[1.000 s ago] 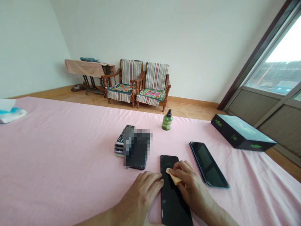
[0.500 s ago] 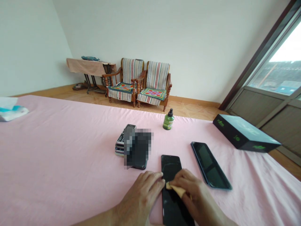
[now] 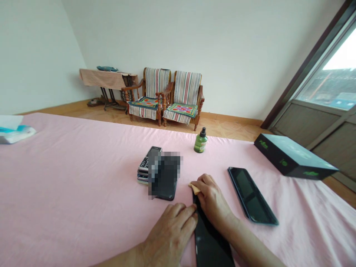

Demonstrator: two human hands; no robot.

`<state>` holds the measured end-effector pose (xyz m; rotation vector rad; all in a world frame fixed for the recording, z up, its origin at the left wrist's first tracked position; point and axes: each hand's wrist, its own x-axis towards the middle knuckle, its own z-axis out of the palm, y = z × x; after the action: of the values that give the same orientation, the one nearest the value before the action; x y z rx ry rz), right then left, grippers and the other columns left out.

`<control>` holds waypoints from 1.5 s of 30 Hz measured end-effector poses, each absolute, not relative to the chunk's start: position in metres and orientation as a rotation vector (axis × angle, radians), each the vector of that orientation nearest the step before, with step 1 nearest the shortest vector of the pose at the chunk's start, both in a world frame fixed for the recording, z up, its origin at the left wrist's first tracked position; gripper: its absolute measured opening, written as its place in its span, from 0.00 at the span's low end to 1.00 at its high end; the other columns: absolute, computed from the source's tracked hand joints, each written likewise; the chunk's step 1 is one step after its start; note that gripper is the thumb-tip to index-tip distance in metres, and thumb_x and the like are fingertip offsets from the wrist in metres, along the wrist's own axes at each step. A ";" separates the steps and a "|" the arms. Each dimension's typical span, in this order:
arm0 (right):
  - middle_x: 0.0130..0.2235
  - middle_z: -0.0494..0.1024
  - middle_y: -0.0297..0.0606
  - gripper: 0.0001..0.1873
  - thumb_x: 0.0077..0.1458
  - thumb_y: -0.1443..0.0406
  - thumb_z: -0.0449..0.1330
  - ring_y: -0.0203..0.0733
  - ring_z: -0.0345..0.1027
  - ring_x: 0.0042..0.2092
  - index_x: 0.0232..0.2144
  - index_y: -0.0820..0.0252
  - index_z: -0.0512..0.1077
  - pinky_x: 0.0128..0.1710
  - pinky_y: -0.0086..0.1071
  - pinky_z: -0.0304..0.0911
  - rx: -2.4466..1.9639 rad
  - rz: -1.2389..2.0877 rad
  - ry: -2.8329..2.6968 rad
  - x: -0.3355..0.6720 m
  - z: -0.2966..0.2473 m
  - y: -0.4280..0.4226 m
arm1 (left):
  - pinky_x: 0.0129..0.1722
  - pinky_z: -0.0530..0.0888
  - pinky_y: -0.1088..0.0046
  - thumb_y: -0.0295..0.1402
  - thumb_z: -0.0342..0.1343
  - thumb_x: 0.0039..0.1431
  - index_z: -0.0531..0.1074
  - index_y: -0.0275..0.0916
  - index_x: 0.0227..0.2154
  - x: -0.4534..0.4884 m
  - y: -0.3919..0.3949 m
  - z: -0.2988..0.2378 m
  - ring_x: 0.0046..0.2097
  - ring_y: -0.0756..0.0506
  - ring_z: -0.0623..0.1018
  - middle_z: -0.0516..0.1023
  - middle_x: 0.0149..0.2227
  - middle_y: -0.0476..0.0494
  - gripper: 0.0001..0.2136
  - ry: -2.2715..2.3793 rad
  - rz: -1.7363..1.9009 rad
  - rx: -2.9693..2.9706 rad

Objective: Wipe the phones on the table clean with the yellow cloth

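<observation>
On the table (image 3: pixel 69 178), left hand (image 3: pixel 169 231) lies flat, fingers together, against a black phone (image 3: pixel 208 243); right hand (image 3: pixel 213 202) pinches a yellow cloth (image 3: pixel 194 188) on its far end.

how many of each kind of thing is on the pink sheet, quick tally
black touchscreen phones: 3
stack of keypad phones: 1
green spray bottle: 1
black box: 1
tissue pack: 1
yellow cloth: 1
total: 8
</observation>
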<state>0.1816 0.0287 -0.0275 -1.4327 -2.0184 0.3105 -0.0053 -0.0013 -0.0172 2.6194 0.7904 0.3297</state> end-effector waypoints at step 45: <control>0.30 0.72 0.42 0.15 0.53 0.75 0.51 0.43 0.67 0.34 0.28 0.62 0.77 0.34 0.33 0.60 -1.789 -0.009 -1.868 0.237 -0.019 0.028 | 0.55 0.66 0.54 0.60 0.52 0.56 0.64 0.33 0.58 -0.004 0.000 -0.032 0.54 0.33 0.70 0.65 0.61 0.32 0.37 0.722 0.378 2.734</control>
<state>0.2367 0.0276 -0.0186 -1.7893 -1.8676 -0.0091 -0.0043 0.0002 -0.0324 2.7336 0.7223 0.3782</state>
